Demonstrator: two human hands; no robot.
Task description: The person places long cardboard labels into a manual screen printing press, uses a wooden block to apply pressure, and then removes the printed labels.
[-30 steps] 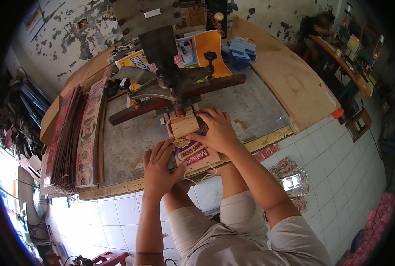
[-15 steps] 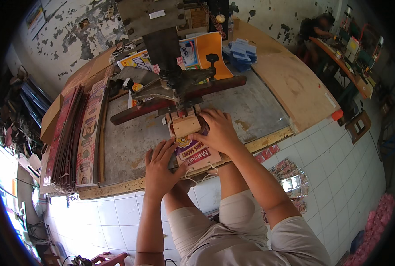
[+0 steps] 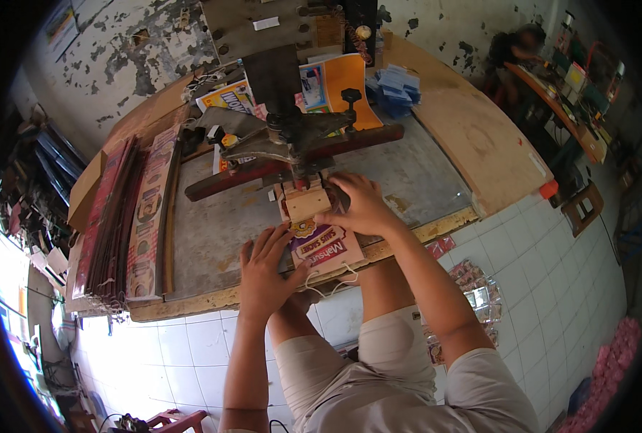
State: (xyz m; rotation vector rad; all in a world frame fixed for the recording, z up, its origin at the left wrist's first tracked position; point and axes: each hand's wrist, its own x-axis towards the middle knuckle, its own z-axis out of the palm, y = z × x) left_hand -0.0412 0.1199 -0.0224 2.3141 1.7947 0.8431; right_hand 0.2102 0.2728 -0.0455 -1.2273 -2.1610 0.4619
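A pinkish printed card (image 3: 324, 252) with a purple panel and a white cord loop lies at the near edge of the metal-topped table. On its far part rests a wooden block (image 3: 308, 205), directly under the head of a dark press (image 3: 292, 144). My right hand (image 3: 366, 206) grips the block's right end, thumb at its near corner and fingers at its far corner. My left hand (image 3: 268, 270) is open, fingers stretched toward the block's near left corner and thumb beside the card's left edge. The block hides the card's far part.
Long stacks of folded printed cardboard (image 3: 144, 209) line the left side. Behind the press lie colourful printed sheets (image 3: 350, 90) and a pile of blue packets (image 3: 395, 86). A wooden board (image 3: 472, 130) covers the right side. Another person (image 3: 516, 54) sits at a far right bench.
The view has shifted slightly. My right hand stays at the block's right end, its thumb slightly farther right along the near edge. My left hand keeps its place beside the card.
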